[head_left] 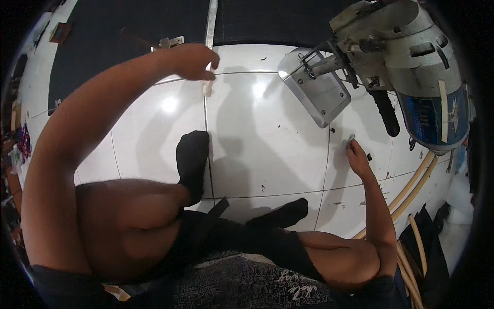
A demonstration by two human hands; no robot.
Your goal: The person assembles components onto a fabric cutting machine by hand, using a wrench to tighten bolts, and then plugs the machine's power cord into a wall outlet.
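Note:
My left hand (194, 61) reaches over the near edge of a black sheet of fabric (128, 26). Its fingers are curled at a long, narrow pale ruler or strip (211, 23), which runs from the fabric onto the white tiles. Low over the floor at the right, my right hand (358, 158) is closed, pinching a small whitish piece (351, 138) at its fingertips; its exact kind is too small to tell. Just beyond that hand stands an electric cutting machine (429, 108) with a grey-and-blue motor, a black handle (385, 113) and a metal base plate (316, 92).
A small metal piece (170, 43) rests on the fabric near my left wrist. At the far left lies a brown flat item (60, 32). Beige tubes (414, 180) and dark cloth (432, 250) lie at the right. My feet in black socks (192, 159) rest on the tiles.

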